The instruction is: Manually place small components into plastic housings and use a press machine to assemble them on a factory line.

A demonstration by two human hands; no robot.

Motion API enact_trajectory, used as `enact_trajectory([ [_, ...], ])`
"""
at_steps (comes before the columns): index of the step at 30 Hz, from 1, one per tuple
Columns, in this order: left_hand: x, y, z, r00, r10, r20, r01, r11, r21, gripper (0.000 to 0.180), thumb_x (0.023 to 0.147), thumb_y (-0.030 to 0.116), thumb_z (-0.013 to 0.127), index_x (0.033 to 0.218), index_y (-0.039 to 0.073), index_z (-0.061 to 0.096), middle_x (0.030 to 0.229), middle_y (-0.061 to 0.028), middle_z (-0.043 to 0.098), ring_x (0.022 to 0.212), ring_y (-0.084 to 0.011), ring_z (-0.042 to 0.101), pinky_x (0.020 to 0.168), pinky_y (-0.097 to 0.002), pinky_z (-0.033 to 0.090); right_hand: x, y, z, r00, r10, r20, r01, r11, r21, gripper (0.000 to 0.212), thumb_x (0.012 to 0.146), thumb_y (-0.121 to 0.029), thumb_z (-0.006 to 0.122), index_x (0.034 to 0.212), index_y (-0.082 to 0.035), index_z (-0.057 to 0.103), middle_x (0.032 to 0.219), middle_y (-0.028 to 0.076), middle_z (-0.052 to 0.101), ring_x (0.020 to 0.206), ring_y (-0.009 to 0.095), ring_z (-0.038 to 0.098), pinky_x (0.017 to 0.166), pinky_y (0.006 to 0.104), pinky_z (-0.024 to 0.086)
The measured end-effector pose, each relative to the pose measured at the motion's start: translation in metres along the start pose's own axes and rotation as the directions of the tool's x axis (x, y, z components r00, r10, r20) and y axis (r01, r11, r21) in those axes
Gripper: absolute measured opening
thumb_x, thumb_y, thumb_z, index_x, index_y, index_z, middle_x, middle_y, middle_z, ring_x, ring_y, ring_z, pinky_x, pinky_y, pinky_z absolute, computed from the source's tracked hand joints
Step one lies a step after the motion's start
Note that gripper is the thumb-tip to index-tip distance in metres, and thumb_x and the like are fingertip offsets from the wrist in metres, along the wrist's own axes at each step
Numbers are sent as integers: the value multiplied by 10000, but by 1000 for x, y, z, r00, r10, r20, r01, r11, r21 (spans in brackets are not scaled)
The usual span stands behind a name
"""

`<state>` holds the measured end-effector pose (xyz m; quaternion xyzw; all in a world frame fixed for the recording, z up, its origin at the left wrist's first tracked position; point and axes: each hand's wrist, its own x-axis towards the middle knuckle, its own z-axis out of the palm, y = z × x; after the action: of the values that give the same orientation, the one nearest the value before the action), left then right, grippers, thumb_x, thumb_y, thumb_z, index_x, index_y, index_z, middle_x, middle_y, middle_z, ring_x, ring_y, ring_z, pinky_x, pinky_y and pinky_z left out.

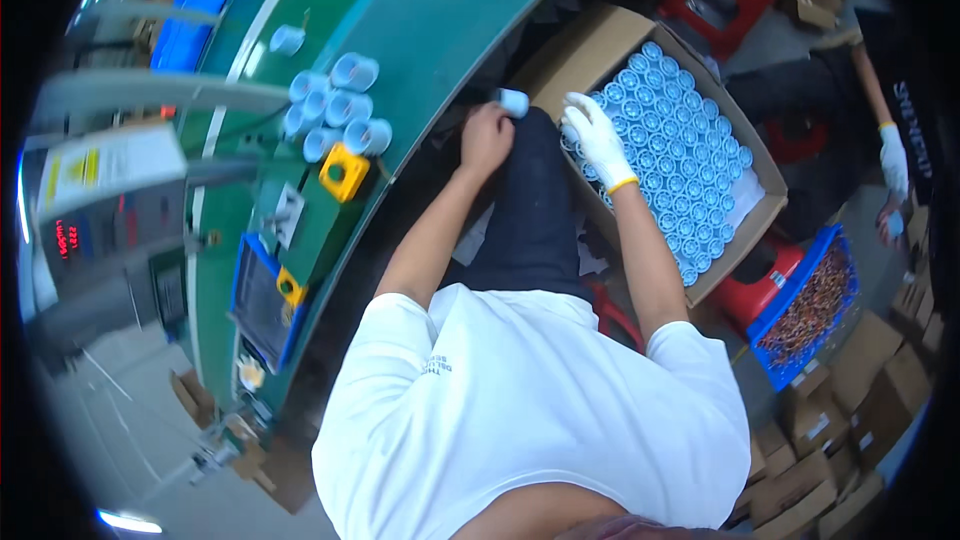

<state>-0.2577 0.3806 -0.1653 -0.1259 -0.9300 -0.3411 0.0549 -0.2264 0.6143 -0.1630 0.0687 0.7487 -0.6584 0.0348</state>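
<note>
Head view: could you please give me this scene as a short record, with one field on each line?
Left hand: bare, holding a pale blue cylindrical plastic cup
Right hand: in a white glove with yellow cuff, at the open brown cardboard box; grip unclear
Box contents: rows of round pale blue plastic pieces
Green table: cluster of pale blue cups, near a yellow square block
Far right: another person's white-gloved hand

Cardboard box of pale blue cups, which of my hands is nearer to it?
Right. Your gloved right hand is at the left side of the cardboard box, by the pale blue cups; your left hand is farther left, outside the box, beside a single cup.
</note>
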Motion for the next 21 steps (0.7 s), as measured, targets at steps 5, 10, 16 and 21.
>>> enact_trajectory([
  [5,-88,112,-94,971,238,-27,-239,970,-36,156,854,79,712,996,72,775,1121,-118,732,1137,-357,619,991,-454,502,-74,-44,30,931,259,258,-363,733,575,454,1094,-397,556,1423,-92,623,1273,143,706,1064,241,715,962,402,575],
  [10,-161,153,-180,939,270,-212,-290,955,-69,160,839,74,751,998,66,761,1184,-132,665,1092,-332,616,958,-422,502,-134,-85,53,797,31,603,-592,240,769,513,1084,-470,563,1410,-77,606,1290,132,681,1000,257,717,922,413,595],
  [16,-258,76,-238,813,-75,-577,-8,990,-139,129,926,34,745,1041,41,687,1062,-119,632,926,-242,635,796,-301,522,-172,-141,78,797,-63,601,-593,113,797,593,1021,-537,640,1376,-63,616,1285,171,677,986,270,720,947,459,606],
  [21,-311,23,-302,712,-75,-698,151,987,48,109,960,11,720,1060,-7,681,983,-106,682,867,-216,658,783,-301,533,-196,-175,98,848,-213,486,-369,421,829,604,945,-441,772,1401,-82,603,1269,176,675,971,287,710,926,475,604],
])
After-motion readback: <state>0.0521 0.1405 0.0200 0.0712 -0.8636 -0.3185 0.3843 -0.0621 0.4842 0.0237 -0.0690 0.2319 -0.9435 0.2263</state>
